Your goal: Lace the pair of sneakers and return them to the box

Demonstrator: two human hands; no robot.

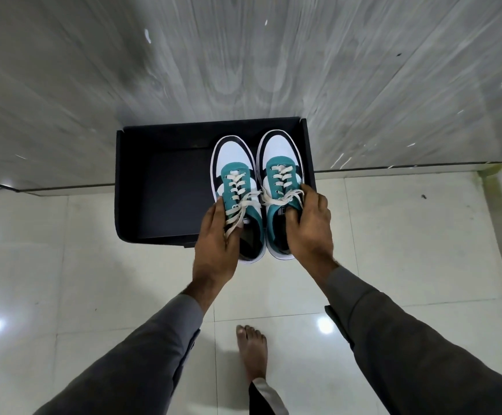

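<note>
You are holding one sneaker in each hand over the right half of the open black box [129, 187]. Your left hand [216, 244] grips the left sneaker [237, 187] at its outer side near the heel, fingers curled around the collar with loose lace ends trailing across them. Your right hand [309, 226] clamps the right sneaker [282, 175] the same way, thumb tucked into the shoe opening and fingers wrapped over the outer edge. Both shoes are laced with cream laces [276, 199] and sit side by side, just touching, toes pointing toward the far wall of the box. Their heels overhang the near wall, which lies under them. The left half of the box floor is bare. The box rests on the glossy white tile floor [94, 280], its far end against a grey streaked wall [243, 55]. Your bare foot [251, 348] stands on the tiles below, well apart from the box.
</note>
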